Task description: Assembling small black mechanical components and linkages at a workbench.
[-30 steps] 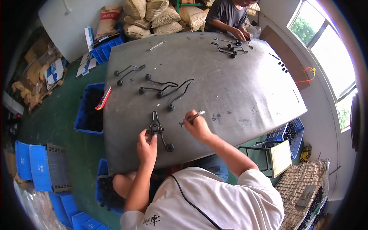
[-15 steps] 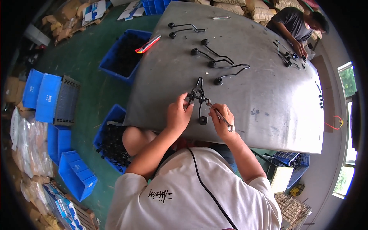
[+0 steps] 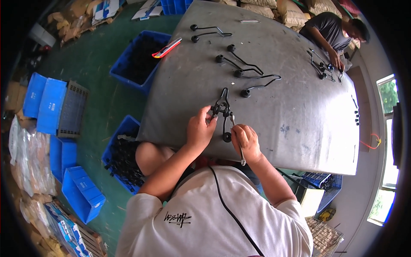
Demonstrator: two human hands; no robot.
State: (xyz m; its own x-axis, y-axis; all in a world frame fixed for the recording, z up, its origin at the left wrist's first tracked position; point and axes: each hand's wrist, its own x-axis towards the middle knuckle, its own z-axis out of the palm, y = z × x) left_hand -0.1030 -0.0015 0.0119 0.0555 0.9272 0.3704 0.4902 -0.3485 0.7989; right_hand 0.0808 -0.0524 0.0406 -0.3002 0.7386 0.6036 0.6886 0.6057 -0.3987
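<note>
My left hand (image 3: 200, 128) is closed on a black metal bracket assembly (image 3: 222, 105), gripping its left side near the front of the table. A looped rod rises at the assembly's far end, and a leg with a round black foot reaches toward me. In my right hand (image 3: 247, 140) is a silver wrench (image 3: 242, 155), its upper end against the right side of the bracket and its ring end pointing back at me. Beyond lie several bent black rods (image 3: 262, 78) with round knobs.
The grey metal table (image 3: 295, 115) carries a red utility knife (image 3: 167, 48) at its left edge and another wrench (image 3: 250, 21) at the back. Blue crates of black parts (image 3: 124, 158) stand on the floor to the left. A co-worker (image 3: 327, 36) handles similar rods at the far right.
My right hand has swung the wrench, bringing its near end leftward and toward me. The left hand keeps the bracket nearly in place.
</note>
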